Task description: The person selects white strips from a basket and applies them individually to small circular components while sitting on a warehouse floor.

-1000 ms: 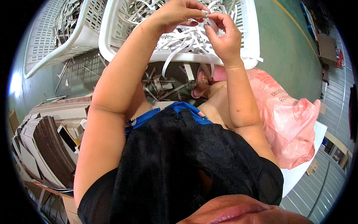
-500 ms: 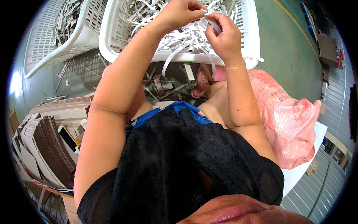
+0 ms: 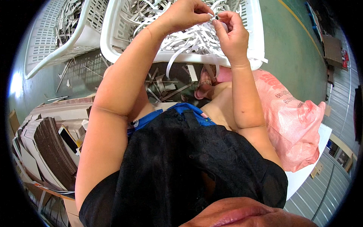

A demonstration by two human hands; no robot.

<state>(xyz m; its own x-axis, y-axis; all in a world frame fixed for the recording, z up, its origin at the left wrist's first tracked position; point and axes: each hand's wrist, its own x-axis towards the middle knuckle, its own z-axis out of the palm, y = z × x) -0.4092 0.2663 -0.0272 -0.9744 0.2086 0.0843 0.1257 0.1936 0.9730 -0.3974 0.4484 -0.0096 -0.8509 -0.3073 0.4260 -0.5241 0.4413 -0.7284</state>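
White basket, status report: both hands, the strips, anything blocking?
Left hand and right hand pinch a small dark piece together. Both over white strips in the white basket. Nothing in the way.

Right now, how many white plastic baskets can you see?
2. One basket full of white strips sits straight ahead, under the left hand and right hand. The second basket stands to its left, partly cut off by the picture's rim. Others may be hidden.
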